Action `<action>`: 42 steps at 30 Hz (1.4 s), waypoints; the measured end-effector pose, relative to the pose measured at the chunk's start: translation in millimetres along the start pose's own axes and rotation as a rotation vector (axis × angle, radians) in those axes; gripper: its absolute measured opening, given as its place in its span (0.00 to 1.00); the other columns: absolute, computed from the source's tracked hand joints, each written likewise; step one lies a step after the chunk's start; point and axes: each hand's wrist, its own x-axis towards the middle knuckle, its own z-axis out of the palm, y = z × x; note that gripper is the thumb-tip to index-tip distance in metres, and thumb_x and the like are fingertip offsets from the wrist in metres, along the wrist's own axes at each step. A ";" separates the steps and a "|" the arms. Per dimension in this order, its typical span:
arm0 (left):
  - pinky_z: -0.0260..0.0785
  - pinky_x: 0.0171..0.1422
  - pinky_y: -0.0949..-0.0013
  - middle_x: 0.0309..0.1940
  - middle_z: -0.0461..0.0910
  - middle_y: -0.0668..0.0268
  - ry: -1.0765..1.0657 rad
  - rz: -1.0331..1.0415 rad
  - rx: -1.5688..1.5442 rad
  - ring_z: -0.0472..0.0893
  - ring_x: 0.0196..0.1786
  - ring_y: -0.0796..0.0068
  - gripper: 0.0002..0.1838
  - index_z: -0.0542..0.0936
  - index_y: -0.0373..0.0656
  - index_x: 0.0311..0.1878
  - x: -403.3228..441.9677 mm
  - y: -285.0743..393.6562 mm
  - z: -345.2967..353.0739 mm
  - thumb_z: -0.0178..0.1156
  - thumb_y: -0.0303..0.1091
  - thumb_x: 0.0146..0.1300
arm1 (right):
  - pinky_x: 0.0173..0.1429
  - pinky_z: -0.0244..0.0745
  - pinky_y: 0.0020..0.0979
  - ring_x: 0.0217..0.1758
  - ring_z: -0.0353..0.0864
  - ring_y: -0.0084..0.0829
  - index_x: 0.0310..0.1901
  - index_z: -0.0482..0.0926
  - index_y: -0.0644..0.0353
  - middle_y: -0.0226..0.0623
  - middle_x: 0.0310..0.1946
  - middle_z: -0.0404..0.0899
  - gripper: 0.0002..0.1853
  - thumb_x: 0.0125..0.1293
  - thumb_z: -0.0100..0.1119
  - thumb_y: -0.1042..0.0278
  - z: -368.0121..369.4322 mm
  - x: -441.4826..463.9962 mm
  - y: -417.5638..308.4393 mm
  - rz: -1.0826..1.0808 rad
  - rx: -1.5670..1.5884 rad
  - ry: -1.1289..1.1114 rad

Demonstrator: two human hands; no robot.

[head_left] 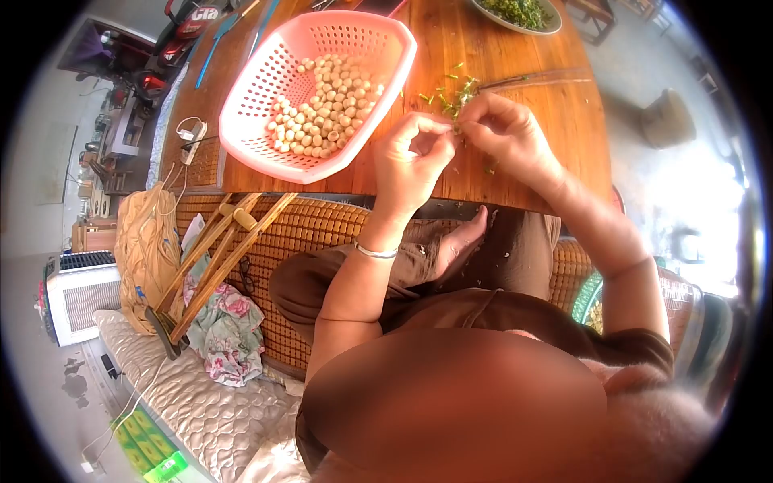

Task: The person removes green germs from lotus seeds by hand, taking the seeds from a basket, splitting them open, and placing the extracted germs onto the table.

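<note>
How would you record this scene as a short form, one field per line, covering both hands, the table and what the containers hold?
left hand: thumb and finger brought together; anything held is too small to tell
right hand: fingers bent, close beside the left; grip unclear
left wrist: silvery bracelet
table: wooden, green bits scattered near the hands
pink basket: perforated, holding many round, pale pieces
bowl: cut off by the top edge, holding greens

Green bits (pixel 465 93) lie scattered on the wooden table (pixel 439 40).
</note>
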 end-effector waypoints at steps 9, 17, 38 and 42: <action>0.78 0.53 0.69 0.43 0.84 0.62 -0.108 -0.245 -0.596 0.85 0.43 0.72 0.08 0.78 0.36 0.50 5.5 -5.1 -5.8 0.58 0.25 0.70 | 0.49 0.76 0.24 0.41 0.80 0.19 0.45 0.79 0.62 0.29 0.36 0.83 0.07 0.72 0.57 0.69 0.4 2.6 -5.8 0.049 0.318 -0.061; 0.75 0.52 0.73 0.42 0.83 0.64 -0.113 -0.224 -0.619 0.82 0.44 0.77 0.07 0.77 0.37 0.48 6.7 -10.3 -5.3 0.61 0.24 0.68 | 0.49 0.76 0.25 0.39 0.80 0.20 0.46 0.79 0.61 0.31 0.36 0.83 0.08 0.72 0.58 0.67 -0.6 3.9 -2.8 0.066 0.375 -0.064; 0.76 0.44 0.77 0.38 0.83 0.67 -0.046 -0.206 -0.375 0.82 0.38 0.81 0.08 0.79 0.38 0.49 3.1 2.6 0.6 0.62 0.29 0.70 | 0.41 0.81 0.29 0.36 0.87 0.29 0.44 0.81 0.62 0.37 0.34 0.85 0.10 0.61 0.67 0.75 8.4 -1.2 -6.7 -0.310 -0.401 0.118; 0.75 0.44 0.79 0.36 0.84 0.67 -0.065 -0.200 -0.346 0.83 0.37 0.81 0.08 0.78 0.37 0.49 2.4 1.7 0.9 0.61 0.29 0.70 | 0.41 0.81 0.30 0.36 0.88 0.31 0.42 0.81 0.62 0.38 0.34 0.85 0.08 0.61 0.66 0.75 8.7 -1.7 -9.6 -0.412 -0.479 0.119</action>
